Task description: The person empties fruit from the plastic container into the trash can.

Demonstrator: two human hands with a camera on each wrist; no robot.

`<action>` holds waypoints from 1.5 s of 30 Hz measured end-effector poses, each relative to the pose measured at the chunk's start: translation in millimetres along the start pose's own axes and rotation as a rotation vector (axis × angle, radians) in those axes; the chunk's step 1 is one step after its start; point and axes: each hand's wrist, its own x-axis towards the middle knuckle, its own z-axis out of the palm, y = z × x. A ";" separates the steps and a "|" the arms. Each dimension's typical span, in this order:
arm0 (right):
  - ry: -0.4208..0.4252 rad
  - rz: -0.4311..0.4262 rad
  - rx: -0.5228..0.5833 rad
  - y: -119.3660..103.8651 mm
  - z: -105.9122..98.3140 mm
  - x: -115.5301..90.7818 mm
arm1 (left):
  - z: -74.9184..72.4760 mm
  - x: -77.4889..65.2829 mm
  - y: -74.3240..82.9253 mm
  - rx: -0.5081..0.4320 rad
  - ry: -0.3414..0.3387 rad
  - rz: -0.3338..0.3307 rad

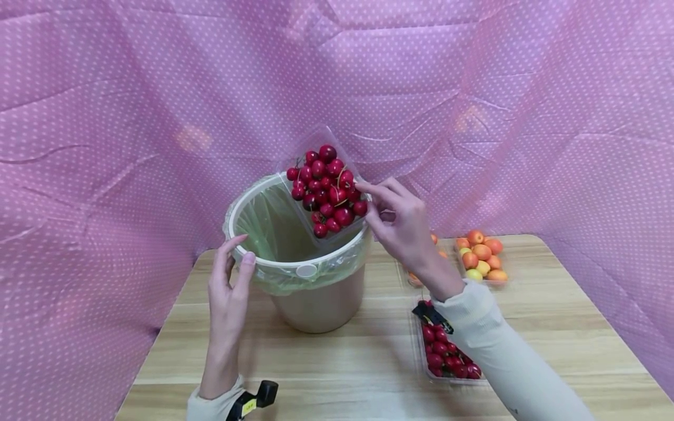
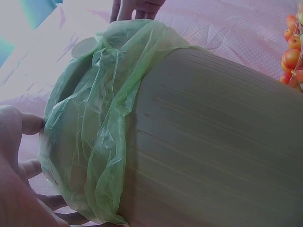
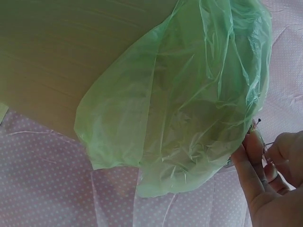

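My right hand point(image 1: 400, 222) pinches the near right corner of a clear plastic tray of cherries point(image 1: 326, 187). The tray is tilted over the mouth of a lined trash bin point(image 1: 321, 304), its lower edge inside the rim. Red cherries, some with stems, still lie in the tray. At the bin's left rim, my left hand point(image 1: 229, 292) rests with thumb and fingers spread, fingertips at the edge. A thin green bag point(image 2: 109, 118) lines the bin and folds over its outside. In the right wrist view, this bag hides most of the tray beside my right hand point(image 3: 270, 184).
A second tray of cherries point(image 1: 447, 356) lies under my right forearm. Behind it stands a tray of small orange and yellow fruits point(image 1: 481, 257); another such tray point(image 1: 413, 279) is partly hidden by my right wrist. A pink dotted cloth point(image 1: 337, 76) surrounds the wooden table point(image 1: 553, 333).
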 end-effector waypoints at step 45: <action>-0.069 -0.260 -0.238 -0.1 5.2 -3.5 | -0.2 0.5 1.3 0.005 -0.002 0.017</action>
